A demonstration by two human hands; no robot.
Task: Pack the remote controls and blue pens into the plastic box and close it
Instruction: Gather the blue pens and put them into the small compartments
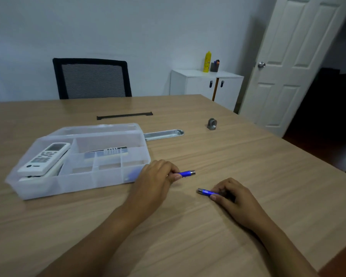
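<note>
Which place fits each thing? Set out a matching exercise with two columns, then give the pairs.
Things:
1. white remote
2. blue pen
3. yellow bottle
4. metal tray

Places:
A. on the white cabinet
B. in the left hand
C. in the plastic box
D. on the table behind the box

Pairs: 1-C, 2-B, 3-A, 4-D

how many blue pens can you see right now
2: one blue pen in the left hand, another in the right hand. A blue blur inside the plastic box might be a third.
</note>
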